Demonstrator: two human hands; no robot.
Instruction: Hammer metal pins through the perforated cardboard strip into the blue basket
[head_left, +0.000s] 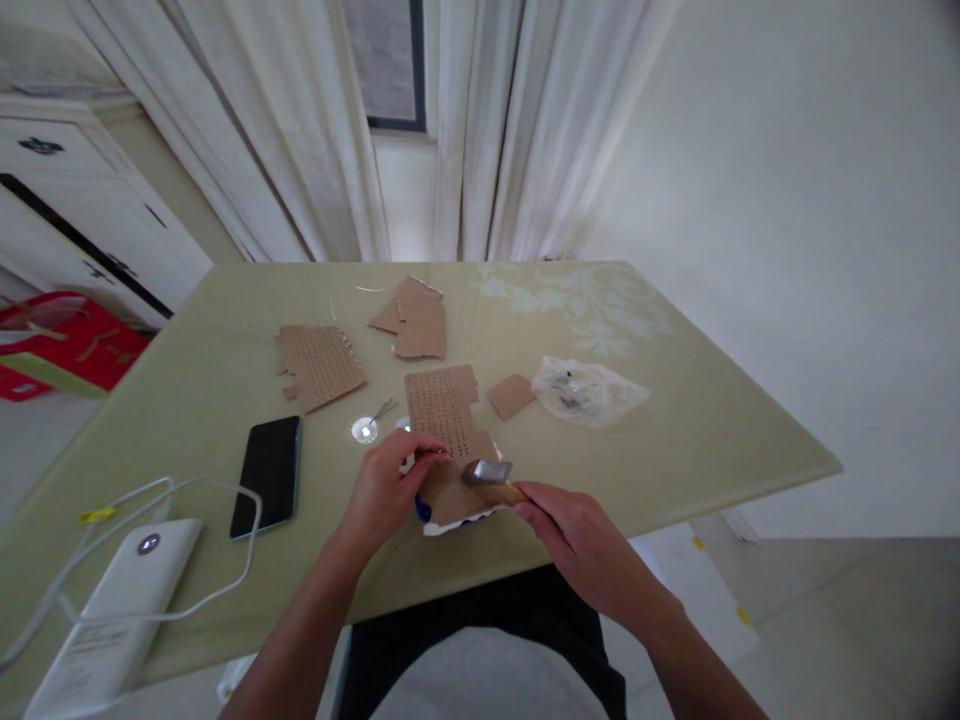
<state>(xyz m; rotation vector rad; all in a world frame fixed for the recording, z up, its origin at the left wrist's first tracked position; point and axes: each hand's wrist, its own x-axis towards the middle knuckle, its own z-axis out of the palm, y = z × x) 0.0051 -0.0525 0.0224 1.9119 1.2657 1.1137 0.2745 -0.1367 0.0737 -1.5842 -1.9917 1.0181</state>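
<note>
My right hand (570, 525) is closed around the wooden handle of a small hammer (487, 472), whose metal head is over a piece of brown cardboard (442, 395). Rows of small dark holes or marks cover the upper part of this cardboard; its lower edge is torn and white. Fingertips of my left hand (394, 480) are pinched together at the cardboard, just left of the hammer head; what they hold is too small to make out. Something dark blue (424, 508) shows from under the cardboard. Several thin metal pins (385, 409) lie by a round, shiny disc (364, 430).
Another marked cardboard piece (321, 365), torn scraps (421, 325) and a small brown piece (512, 396) lie around the table (720, 440). A clear plastic bag (589, 392) is at right. Left are a phone (266, 475), a white power bank (124, 600) and a looped white cable (251, 560).
</note>
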